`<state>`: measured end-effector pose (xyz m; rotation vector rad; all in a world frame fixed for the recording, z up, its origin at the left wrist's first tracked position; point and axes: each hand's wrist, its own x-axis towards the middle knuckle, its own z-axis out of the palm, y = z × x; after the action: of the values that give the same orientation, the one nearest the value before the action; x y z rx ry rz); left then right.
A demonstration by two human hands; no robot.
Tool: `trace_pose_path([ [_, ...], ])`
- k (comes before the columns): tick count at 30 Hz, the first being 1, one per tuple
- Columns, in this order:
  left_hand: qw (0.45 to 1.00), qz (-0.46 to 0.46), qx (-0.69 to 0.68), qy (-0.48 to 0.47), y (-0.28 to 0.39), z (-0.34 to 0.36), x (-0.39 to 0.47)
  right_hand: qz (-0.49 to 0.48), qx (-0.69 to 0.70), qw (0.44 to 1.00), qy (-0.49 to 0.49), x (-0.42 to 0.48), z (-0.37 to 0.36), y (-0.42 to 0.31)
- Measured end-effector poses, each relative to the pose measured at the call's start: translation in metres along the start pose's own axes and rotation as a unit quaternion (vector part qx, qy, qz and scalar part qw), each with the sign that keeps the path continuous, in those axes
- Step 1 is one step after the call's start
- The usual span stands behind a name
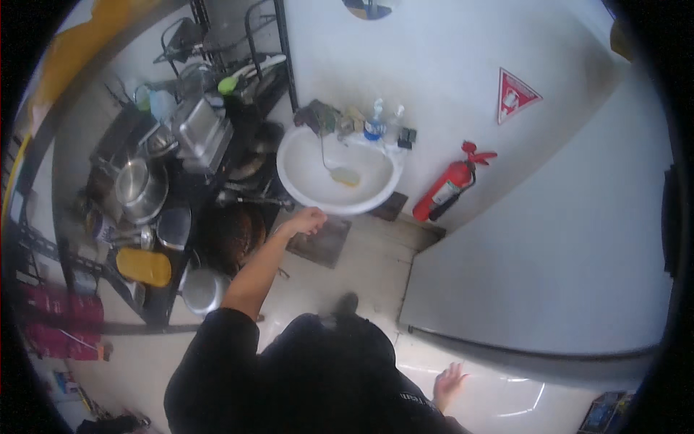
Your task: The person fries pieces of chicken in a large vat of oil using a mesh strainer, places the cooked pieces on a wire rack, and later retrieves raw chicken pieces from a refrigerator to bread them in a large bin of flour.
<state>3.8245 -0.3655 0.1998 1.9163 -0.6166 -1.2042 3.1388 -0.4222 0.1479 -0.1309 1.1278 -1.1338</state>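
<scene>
My left hand [309, 221] is stretched out at the front rim of a white wall-mounted washbasin [290, 179]. Its fingers are curled in, and nothing shows in them; whether it touches the rim is unclear. In the bowl lies a pale yellowish object [345, 176], and a thin line like a handle or chain runs from it to the back rim. Crumpled dark cloth [319, 115], a pump bottle with blue liquid [374, 127] and a clear pump bottle [397, 119] stand along the back ledge. Low at my right side, my right hand [450, 380] has spread fingers and holds nothing.
A black rack at left carries steel pans [198, 127], a steel bowl [142, 190] and a yellow lid or tray [143, 267]. An aluminium pot [203, 291] sits near its edge. Right of the basin are a red fire extinguisher [447, 184] and a large white appliance [537, 271].
</scene>
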Motion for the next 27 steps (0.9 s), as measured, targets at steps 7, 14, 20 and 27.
trace_pose_path([
  [7, 0.992, 0.023, -0.124, 0.003, 0.057, -0.073, 0.084, 0.246, -0.643, 0.704, -0.175, 0.063, 0.104, 0.084],
  [14, 0.92, -0.068, -0.385, -0.016, 0.128, -0.093, 0.271, -0.003, -0.664, 0.723, -0.193, 0.114, 0.33, 0.106],
  [20, 0.934, -0.028, -0.34, -0.103, 0.161, -0.131, 0.337, -0.029, -0.629, 0.75, -0.202, 0.11, 0.476, 0.142],
  [27, 0.923, -0.079, -0.341, 0.156, 0.036, -0.148, 0.317, 0.179, -0.544, 0.74, -0.352, 0.192, 0.625, 0.35],
])
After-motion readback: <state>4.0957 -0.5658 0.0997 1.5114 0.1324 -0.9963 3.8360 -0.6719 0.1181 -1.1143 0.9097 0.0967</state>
